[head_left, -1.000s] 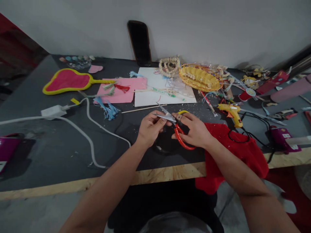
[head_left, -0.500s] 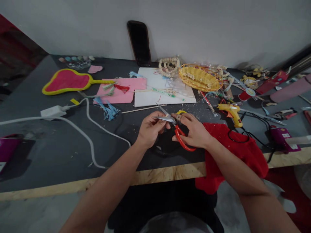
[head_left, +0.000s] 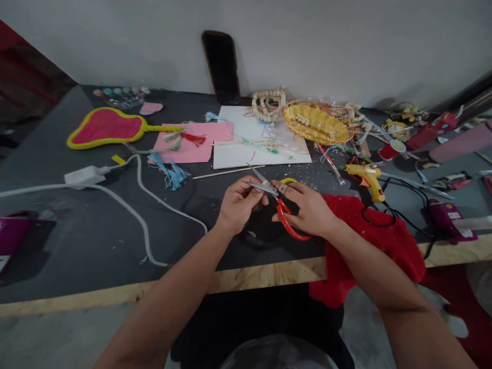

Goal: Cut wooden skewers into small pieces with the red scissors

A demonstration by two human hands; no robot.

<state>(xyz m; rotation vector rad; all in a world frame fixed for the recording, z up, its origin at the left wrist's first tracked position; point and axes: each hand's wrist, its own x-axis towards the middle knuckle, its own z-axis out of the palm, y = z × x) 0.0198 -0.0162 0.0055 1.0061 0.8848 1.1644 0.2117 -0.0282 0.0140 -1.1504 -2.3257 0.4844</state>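
Note:
My right hand (head_left: 305, 207) grips a pair of scissors (head_left: 287, 221) with red and yellow handles. Their blades are parted and point left, toward my left hand (head_left: 239, 204). The left fingers are pinched together right at the blades; whatever small piece they hold is hidden behind them and the metal. A band is wrapped around a finger of my right hand. Beyond both hands, a thin wooden stick (head_left: 226, 172) lies on the dark table (head_left: 96, 246).
A white board (head_left: 230, 159) and pink sheet (head_left: 200, 154) lie ahead, beside a wicker basket (head_left: 319, 123). On the right are a yellow glue gun (head_left: 367, 179) and red cloth (head_left: 378, 246). White cable (head_left: 130, 212) and a pink-and-yellow fan (head_left: 109, 128) occupy the left.
Both hands and the scissors stay in nearly the same place. The blades remain parted, and the whole view has shifted very slightly.

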